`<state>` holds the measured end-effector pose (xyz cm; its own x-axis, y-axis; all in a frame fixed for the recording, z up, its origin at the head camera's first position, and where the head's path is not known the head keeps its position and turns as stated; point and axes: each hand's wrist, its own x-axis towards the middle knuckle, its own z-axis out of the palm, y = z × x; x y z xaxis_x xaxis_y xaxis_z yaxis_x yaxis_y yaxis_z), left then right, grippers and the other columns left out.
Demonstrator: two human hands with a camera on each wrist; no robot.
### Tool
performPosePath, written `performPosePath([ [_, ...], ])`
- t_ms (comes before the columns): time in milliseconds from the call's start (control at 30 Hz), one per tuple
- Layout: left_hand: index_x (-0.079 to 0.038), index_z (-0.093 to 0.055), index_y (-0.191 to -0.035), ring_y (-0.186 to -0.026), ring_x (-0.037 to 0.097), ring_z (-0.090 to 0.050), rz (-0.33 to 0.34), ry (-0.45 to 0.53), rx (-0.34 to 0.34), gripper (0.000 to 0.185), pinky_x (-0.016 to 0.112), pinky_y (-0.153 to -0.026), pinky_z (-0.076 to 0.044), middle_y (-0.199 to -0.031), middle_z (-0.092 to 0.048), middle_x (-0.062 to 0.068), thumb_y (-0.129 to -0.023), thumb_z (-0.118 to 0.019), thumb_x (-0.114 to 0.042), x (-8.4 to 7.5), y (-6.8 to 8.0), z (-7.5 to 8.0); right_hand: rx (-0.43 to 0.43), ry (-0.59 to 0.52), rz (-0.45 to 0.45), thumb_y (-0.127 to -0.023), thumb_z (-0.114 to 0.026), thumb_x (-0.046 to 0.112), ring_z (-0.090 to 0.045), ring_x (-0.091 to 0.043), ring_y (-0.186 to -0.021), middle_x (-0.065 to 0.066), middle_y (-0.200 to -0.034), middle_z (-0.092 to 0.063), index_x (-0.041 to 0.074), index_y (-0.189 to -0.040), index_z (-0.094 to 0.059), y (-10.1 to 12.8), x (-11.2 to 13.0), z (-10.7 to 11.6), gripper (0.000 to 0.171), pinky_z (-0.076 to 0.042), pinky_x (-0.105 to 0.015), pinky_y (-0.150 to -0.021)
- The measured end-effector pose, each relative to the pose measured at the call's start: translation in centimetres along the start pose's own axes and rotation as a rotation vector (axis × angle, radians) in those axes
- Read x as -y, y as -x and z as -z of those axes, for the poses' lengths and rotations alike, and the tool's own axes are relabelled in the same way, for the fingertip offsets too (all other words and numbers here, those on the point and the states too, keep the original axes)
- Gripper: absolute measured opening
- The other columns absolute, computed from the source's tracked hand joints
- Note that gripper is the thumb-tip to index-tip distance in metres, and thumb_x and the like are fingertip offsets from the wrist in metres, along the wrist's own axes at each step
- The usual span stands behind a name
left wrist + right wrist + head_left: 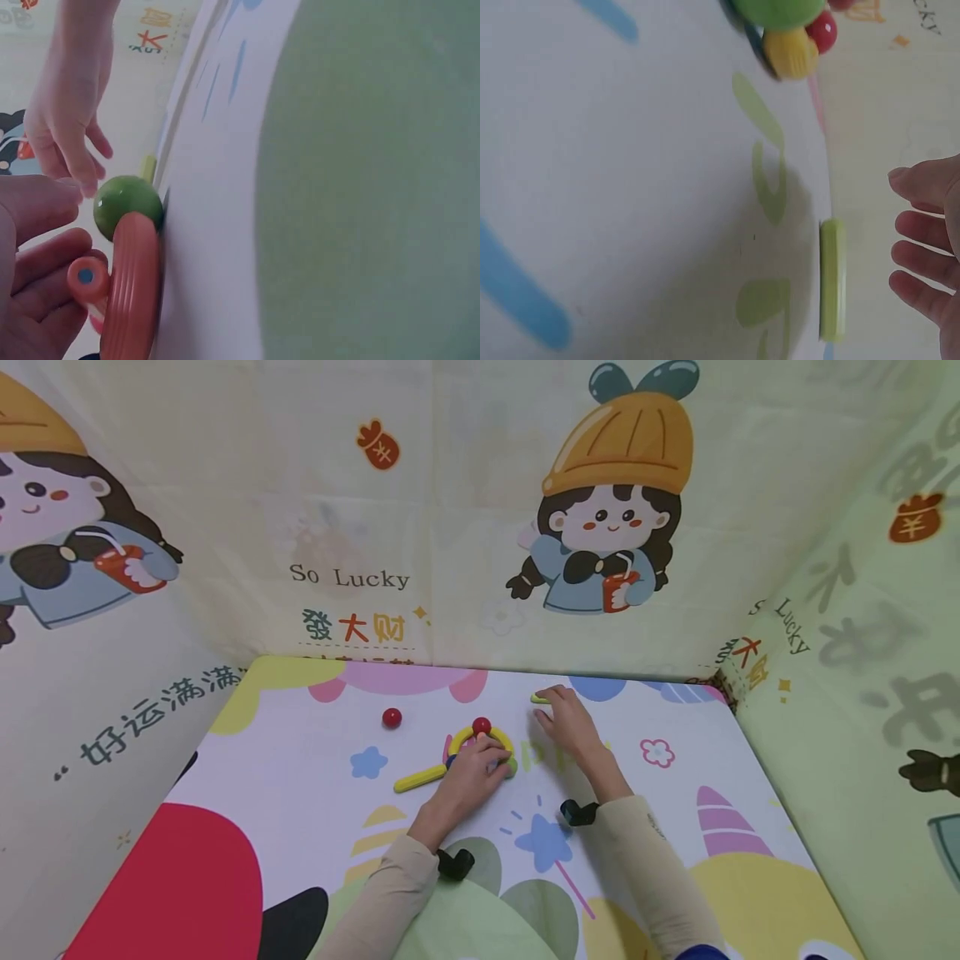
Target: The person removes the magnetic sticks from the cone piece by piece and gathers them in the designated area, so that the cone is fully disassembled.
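Note:
Several rods and balls are joined into a toy ring [459,740] on the printed mat, with a red ball [482,725] at its far side and a green ball [126,204] at its right. A straight yellow rod [420,778] sticks out to the left. Over the ring's near side lies my left hand [474,770], its fingers loosely bent beside an orange curved piece [133,289], with a gap below the thumb. My right hand [572,720] hovers at the back with relaxed, spread fingers, close to a lime-green rod [832,281] lying on the mat.
A loose red ball [392,718] sits left of the ring. Patterned cloth walls [465,527] rise behind and on both sides of the mat [300,777]. Black wrist cameras [455,864] are strapped at both sleeves.

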<state>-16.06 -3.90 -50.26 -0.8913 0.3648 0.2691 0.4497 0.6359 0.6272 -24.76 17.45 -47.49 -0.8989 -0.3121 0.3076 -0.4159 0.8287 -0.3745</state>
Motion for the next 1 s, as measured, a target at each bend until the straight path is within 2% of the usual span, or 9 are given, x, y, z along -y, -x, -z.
performPosePath([
  [167, -0.009, -0.073, -0.119, -0.101, 0.013, -0.06, 0.041, 0.074, -0.033, 0.027, 0.026, -0.086, -0.056, -0.121, -0.064, -0.001, -0.095, -0.069, -0.022, 0.5, 0.2, 0.5, -0.014, -0.024, 0.0, -0.094, -0.069, 0.018, -0.058, -0.036, -0.115, -0.019, -0.123, -0.064, 0.0, -0.121, -0.067, 0.8, 1.2, -0.3, 0.032, -0.05, -0.048, -0.1],
  [300, -0.007, -0.073, -0.118, -0.105, 0.017, -0.062, 0.043, 0.099, -0.084, 0.027, 0.032, -0.092, -0.057, -0.121, -0.065, 0.002, -0.094, -0.07, -0.019, 0.9, 0.3, 0.9, -0.016, -0.038, 0.004, -0.094, -0.069, 0.019, -0.058, -0.035, -0.117, -0.018, -0.123, -0.064, 0.0, -0.122, -0.066, 1.6, 2.3, -0.6, 0.034, -0.048, -0.048, -0.104],
  [433, -0.005, -0.074, -0.115, -0.111, 0.022, -0.065, 0.03, 0.067, -0.144, 0.024, 0.038, -0.098, -0.055, -0.117, -0.067, 0.005, -0.092, -0.072, -0.013, 1.4, 0.2, 1.3, -0.009, -0.039, -0.003, -0.094, -0.07, 0.021, -0.058, -0.033, -0.12, -0.017, -0.122, -0.065, 0.001, -0.122, -0.066, 2.3, 3.4, -1.0, 0.035, -0.047, -0.048, -0.107],
  [600, -0.004, -0.075, -0.114, -0.111, 0.023, -0.065, 0.055, 0.02, -0.183, 0.025, 0.036, -0.098, -0.055, -0.116, -0.068, 0.006, -0.092, -0.072, -0.014, 2.0, -0.2, 1.9, 0.029, -0.058, -0.019, -0.095, -0.07, 0.024, -0.059, -0.029, -0.116, -0.012, -0.12, -0.066, 0.004, -0.123, -0.067, 3.2, 4.9, -1.5, 0.035, -0.05, -0.044, -0.105],
  [767, -0.003, -0.074, -0.116, -0.111, 0.024, -0.063, 0.114, -0.026, -0.185, 0.026, 0.038, -0.099, -0.055, -0.118, -0.067, 0.008, -0.093, -0.072, -0.016, 2.4, -0.7, 2.6, 0.046, -0.074, -0.02, -0.093, -0.072, 0.024, -0.06, -0.027, -0.111, -0.01, -0.117, -0.066, 0.005, -0.123, -0.067, 3.8, 6.3, -2.2, 0.036, -0.052, -0.042, -0.101],
  [1000, -0.004, -0.07, -0.122, -0.117, 0.027, -0.061, 0.171, -0.067, -0.119, 0.03, 0.043, -0.104, -0.051, -0.123, -0.065, 0.01, -0.095, -0.069, -0.016, 3.1, -1.4, 2.8, 0.076, -0.105, -0.023, -0.094, -0.07, 0.028, -0.06, -0.024, -0.103, -0.01, -0.113, -0.068, 0.005, -0.122, -0.068, 4.3, 7.7, -3.0, 0.037, -0.054, -0.041, -0.093],
])
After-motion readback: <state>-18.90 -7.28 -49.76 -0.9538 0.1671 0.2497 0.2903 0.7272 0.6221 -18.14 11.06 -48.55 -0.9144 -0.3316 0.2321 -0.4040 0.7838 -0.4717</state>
